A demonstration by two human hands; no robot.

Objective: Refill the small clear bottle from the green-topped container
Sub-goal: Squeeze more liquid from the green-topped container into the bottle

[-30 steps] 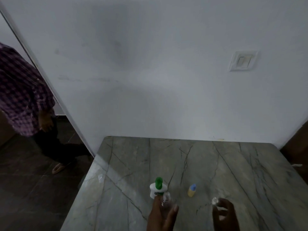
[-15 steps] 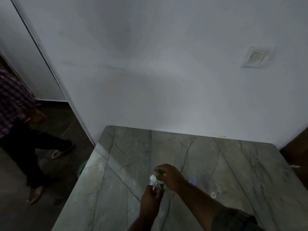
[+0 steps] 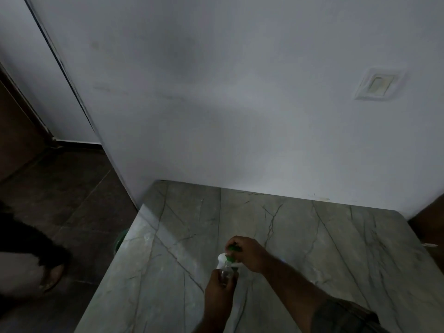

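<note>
On the grey marble table [image 3: 324,241] stands the white container with a green top [image 3: 222,257]. My right hand [image 3: 247,254] is curled over it and grips its green top from above. My left hand [image 3: 219,286] holds the small clear bottle [image 3: 227,270] upright just in front of the container, with the bottle's mouth close under the green nozzle. The scene is dim, so the bottle's contents cannot be made out. The bottle's clear cap and the small blue-topped yellow bottle are hidden behind my right arm.
The table's back edge meets a white wall with a switch plate [image 3: 377,85]. Off the left edge is a dark tiled floor with a green bucket [image 3: 120,239] and another person's sandalled foot [image 3: 51,277].
My right hand has left the clear cap on the table and crossed over to grip the green top. My left hand has carried the clear bottle up to the container. The other person has moved left.
</note>
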